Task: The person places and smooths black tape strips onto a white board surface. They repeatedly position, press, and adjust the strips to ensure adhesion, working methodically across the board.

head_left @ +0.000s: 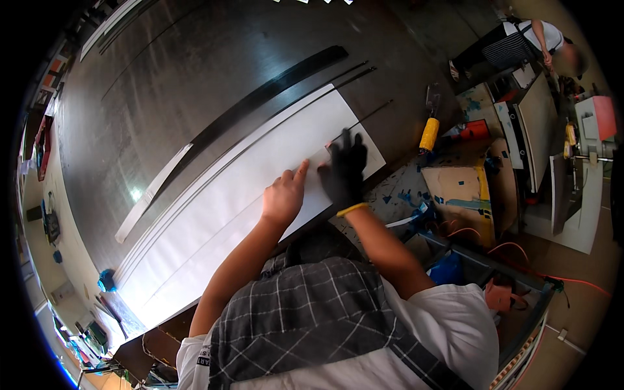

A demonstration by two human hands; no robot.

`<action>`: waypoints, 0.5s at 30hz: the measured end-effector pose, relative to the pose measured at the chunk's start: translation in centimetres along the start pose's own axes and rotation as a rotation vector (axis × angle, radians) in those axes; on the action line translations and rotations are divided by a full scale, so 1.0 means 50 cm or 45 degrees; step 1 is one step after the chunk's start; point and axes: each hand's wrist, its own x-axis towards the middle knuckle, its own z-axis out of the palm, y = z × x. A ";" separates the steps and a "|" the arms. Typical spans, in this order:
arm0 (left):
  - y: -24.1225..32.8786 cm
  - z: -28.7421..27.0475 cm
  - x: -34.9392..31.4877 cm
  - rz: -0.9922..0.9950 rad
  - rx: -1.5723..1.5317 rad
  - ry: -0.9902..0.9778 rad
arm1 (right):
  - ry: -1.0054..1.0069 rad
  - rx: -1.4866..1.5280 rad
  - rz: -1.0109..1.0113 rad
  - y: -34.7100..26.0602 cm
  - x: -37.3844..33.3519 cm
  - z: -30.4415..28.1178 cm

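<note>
A long white sheet (214, 214) lies along the near edge of a dark metal table (182, 78). My bare left hand (284, 190) rests on it with the index finger stretched out, pressing beside a faint straight line. Just to the right, my right hand (348, 170) wears a black glove with a yellow cuff. Its fingers bend down together over the sheet, and whatever they pinch is hidden and slightly blurred. One end of a thin dark strip (374, 115) sticks out past the right fingertips. Further thin strips (312, 99) run along the sheet's far edge.
Beyond the sheet lies a long dark bar (273, 78), with a pale strip (153, 195) near its left end. To the right are a yellow-handled tool (429, 133), a cardboard box (455, 185) and orange hoses (520, 250). Another person (536, 39) bends over at the far right.
</note>
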 end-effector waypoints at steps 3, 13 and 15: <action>0.000 -0.001 0.005 0.006 -0.020 0.002 | -0.154 0.124 -0.137 -0.042 -0.108 0.011; 0.000 -0.006 0.000 0.006 -0.073 -0.025 | -0.228 0.127 -0.063 -0.052 -0.103 -0.003; -0.002 -0.002 0.004 -0.030 -0.041 -0.040 | -0.230 0.134 -0.043 -0.047 -0.096 -0.002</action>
